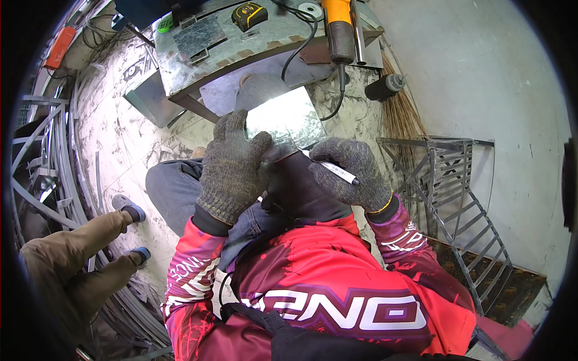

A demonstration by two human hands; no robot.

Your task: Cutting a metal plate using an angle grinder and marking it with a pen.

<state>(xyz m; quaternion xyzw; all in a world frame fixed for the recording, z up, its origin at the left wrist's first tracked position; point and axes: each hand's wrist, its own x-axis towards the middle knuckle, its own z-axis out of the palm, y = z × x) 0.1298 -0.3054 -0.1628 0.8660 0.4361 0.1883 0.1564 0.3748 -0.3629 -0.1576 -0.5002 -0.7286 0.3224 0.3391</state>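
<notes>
A shiny square of sheet metal [283, 117] is tilted over my lap. My left hand [232, 168], in a grey knit glove, grips its left edge with the thumb on the near part of its face. In my right hand [355, 171], gloved the same way, is a white marker pen [337, 171]. The marker slants toward the sheet's near edge; its far end is at or close to the metal, and whether it touches I cannot tell. Dark cloth lies on my lap beneath the sheet.
Ahead stands a metal workbench [211, 66] with a tape measure [249, 16] and a yellow-and-black corded power tool [340, 33]. A dark bottle [385, 87] and a metal ladder-like frame [463, 198] are at right. Metal strips [45, 174] and another person's legs [84, 253] are at left.
</notes>
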